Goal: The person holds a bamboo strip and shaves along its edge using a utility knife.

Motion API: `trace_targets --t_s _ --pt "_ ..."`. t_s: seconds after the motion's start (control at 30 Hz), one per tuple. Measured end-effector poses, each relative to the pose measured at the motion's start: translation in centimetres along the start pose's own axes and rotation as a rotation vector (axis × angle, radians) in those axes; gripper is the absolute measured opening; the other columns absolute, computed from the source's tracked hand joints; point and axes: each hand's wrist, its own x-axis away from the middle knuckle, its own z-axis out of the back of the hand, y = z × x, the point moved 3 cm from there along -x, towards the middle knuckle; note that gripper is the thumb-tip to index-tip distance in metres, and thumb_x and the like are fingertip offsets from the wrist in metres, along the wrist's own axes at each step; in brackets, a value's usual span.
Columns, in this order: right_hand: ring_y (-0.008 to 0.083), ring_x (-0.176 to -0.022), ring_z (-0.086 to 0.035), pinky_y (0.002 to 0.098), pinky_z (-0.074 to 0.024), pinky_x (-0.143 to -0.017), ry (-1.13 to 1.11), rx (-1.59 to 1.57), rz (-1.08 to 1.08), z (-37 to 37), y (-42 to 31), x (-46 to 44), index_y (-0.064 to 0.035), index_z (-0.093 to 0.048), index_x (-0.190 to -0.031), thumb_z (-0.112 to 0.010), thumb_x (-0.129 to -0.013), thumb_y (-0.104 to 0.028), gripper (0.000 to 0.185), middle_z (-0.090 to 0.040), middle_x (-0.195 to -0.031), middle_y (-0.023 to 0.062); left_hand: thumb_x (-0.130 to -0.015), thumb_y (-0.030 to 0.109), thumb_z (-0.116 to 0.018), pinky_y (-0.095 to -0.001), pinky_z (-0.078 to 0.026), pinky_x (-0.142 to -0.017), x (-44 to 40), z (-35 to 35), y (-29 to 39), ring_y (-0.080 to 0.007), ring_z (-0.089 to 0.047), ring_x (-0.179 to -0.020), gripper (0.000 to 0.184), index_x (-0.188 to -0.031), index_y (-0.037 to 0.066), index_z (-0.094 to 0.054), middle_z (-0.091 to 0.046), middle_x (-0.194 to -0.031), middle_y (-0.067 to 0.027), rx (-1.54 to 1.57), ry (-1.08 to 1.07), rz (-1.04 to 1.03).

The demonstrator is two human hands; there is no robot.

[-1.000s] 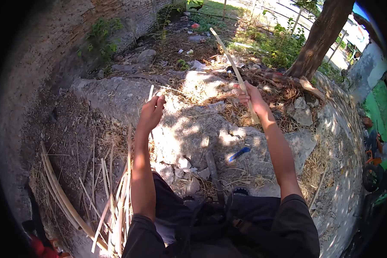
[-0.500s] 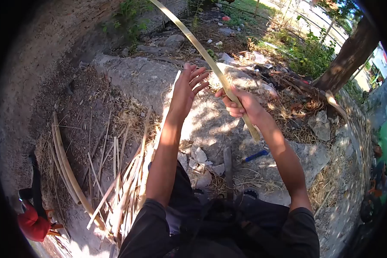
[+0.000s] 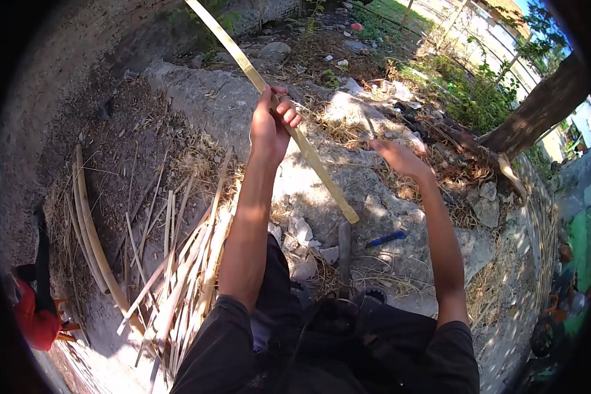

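Observation:
A long, pale bamboo strip runs slantwise from the top left toward the middle of the view. My left hand is closed around it partway along, thumb on one side and fingers curled over the other. The strip's lower end hangs over the rock, by the top of a dark upright bar. Apart from the strip, to its right, my right hand is held out over the ground with its fingers stretched to the left; some of them are hidden behind the hand. A blue tool lies on the rock below it.
Many split bamboo strips are heaped at my left, beside longer curved canes. Broken stones lie near my feet. A tree trunk leans at the right. Someone in red is at the lower left edge.
My left hand has gone from open to gripping the bamboo strip. My right hand has let go of it and moved away to the right. The strip has shifted left and down.

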Motion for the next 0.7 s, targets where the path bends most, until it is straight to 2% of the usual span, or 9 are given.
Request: trace_targets --t_s 0.13,0.27,0.43,0.47,0.5,0.57,0.6,0.63,0.7 --pt "0.0347 -0.142 -0.052 0.0426 -0.041 -0.116 0.245 0.019 -0.292 0.4 11.9 1.0 -0.0063 -0.052 -0.152 -0.047 -0.104 -0.064 0.075 -0.056 -0.152 0.0193 -0.112 0.037 -0.046 -0.0307 -0.032 -0.058 0.2 0.0 0.4 -0.0113 -0.03 -0.06 0.031 -0.106 0.008 -0.054 -0.032 -0.07 0.0032 0.002 -0.005 0.0" --pt "0.0361 -0.142 -0.05 0.0433 -0.0421 -0.115 0.145 0.059 -0.725 -2.9 29.8 6.0 -0.0021 -0.05 -0.152 -0.047 -0.102 -0.066 0.081 -0.056 -0.15 0.0214 -0.111 0.037 -0.048 -0.031 -0.033 -0.059 0.5 0.1 0.9 -0.0118 -0.032 -0.061 0.031 -0.105 0.008 -0.055 -0.033 -0.071 0.0021 -0.007 0.006 -0.015" --pt "0.0408 -0.148 -0.041 0.0601 -0.0356 -0.119 0.073 -0.143 -1.194 -4.7 30.8 15.0 -0.0164 -0.032 -0.164 -0.047 -0.102 -0.062 0.078 -0.036 -0.165 0.0217 -0.112 0.037 -0.045 -0.0309 -0.034 -0.06 1.0 0.2 1.5 -0.0124 -0.033 -0.063 0.032 -0.105 0.008 -0.054 -0.032 -0.074 0.0018 -0.042 0.085 -0.015" --pt "0.0445 -0.152 -0.033 0.0706 -0.0285 -0.118 -0.124 -0.253 -1.107 -3.9 32.2 15.4 -0.019 -0.029 -0.165 -0.047 -0.1 -0.068 0.084 -0.026 -0.169 0.0215 -0.113 0.037 -0.044 -0.0309 -0.034 -0.061 0.9 0.3 1.7 -0.0122 -0.033 -0.063 0.033 -0.105 0.007 -0.054 -0.032 -0.074 0.002 -0.05 0.073 -0.013" --pt "0.0445 -0.152 -0.033 0.0706 -0.0285 -0.118 -0.128 -0.26 -1.116 -3.6 33.4 15.8 -0.019 -0.029 -0.165 -0.047 -0.1 -0.068 0.084 -0.026 -0.169 0.0215 -0.113 0.037 -0.044 -0.0309 -0.034 -0.061 0.9 0.4 1.5 -0.0122 -0.033 -0.063 0.033 -0.105 0.007 -0.054 -0.032 -0.074 0.002 -0.052 0.076 -0.002" --pt "0.042 -0.15 -0.037 0.0698 -0.0296 -0.117 0.078 -0.414 -1.12 -3.5 35.0 16.1 -0.0185 -0.035 -0.163 -0.048 -0.1 -0.068 0.081 -0.035 -0.165 0.0208 -0.113 0.038 -0.044 -0.0312 -0.035 -0.062 0.8 0.5 1.3 -0.0119 -0.032 -0.064 0.034 -0.105 0.007 -0.054 -0.032 -0.074 0.0022 -0.05 0.014 -0.037" --pt "0.0355 -0.138 -0.054 0.0638 -0.0368 -0.114 0.136 -0.434 -1.088 -3.7 35.2 16.0 -0.0168 -0.044 -0.157 -0.049 -0.1 -0.068 0.077 -0.053 -0.151 0.0177 -0.113 0.039 -0.043 -0.0311 -0.034 -0.063 0.6 0.8 1.1 -0.0117 -0.033 -0.065 0.035 -0.105 0.007 -0.055 -0.032 -0.073 0.0024 -0.046 0.015 -0.026" --pt "0.0355 -0.138 -0.054 0.0638 -0.0368 -0.114 0.127 -0.436 -1.093 -3.8 34.6 16.1 -0.0168 -0.044 -0.157 -0.049 -0.1 -0.068 0.077 -0.053 -0.151 0.0177 -0.113 0.039 -0.043 -0.0311 -0.034 -0.063 0.7 0.8 1.0 -0.0117 -0.033 -0.065 0.035 -0.105 0.007 -0.055 -0.032 -0.073 0.0024 -0.049 0.023 -0.021" --pt "0.0259 -0.118 -0.067 0.0563 -0.0439 -0.107 0.051 -0.587 -0.999 -4.2 33.2 15.5 -0.0158 -0.051 -0.151 -0.049 -0.102 -0.064 0.069 -0.066 -0.132 0.011 -0.112 0.041 -0.044 -0.0307 -0.034 -0.063 0.6 0.7 0.9 -0.0118 -0.032 -0.064 0.036 -0.105 0.007 -0.055 -0.032 -0.073 0.0027 -0.024 0.003 0.006"
